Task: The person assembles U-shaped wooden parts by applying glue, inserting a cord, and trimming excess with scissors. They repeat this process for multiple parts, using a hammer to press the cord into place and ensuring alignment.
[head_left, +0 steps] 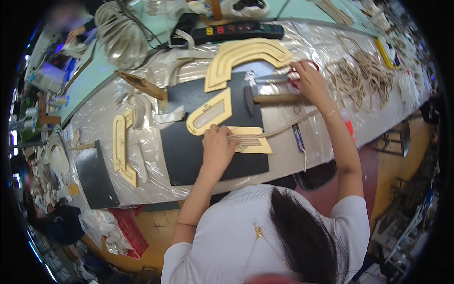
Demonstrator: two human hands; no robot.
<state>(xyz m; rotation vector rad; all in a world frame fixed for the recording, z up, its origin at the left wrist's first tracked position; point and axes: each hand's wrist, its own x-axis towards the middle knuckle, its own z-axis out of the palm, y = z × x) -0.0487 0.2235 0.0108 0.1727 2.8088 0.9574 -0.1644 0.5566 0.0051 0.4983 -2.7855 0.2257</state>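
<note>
My left hand [218, 149] is at the left end of a yellow slotted template [260, 147], its fingers closed on flat rows of beige cord [248, 138] lying in it. From there a length of cord runs right, beneath my right forearm. My right hand [309, 83] grips the red handles of a pair of scissors [274, 77], whose blades point left. Just below the blades lies a hammer [283, 99] with a wooden handle. Beyond my left hand, a looped yellow template [208, 113] and a large curved one [246, 49] rest around the black mat [184, 161].
A tangle of beige cord [362, 75] lies at the right. A black power strip [241, 31] crosses the back. On the left are a wooden piece [139, 85], another yellow template [124, 146] and a smaller black board [97, 180]. A red basket [130, 232] stands below the table edge.
</note>
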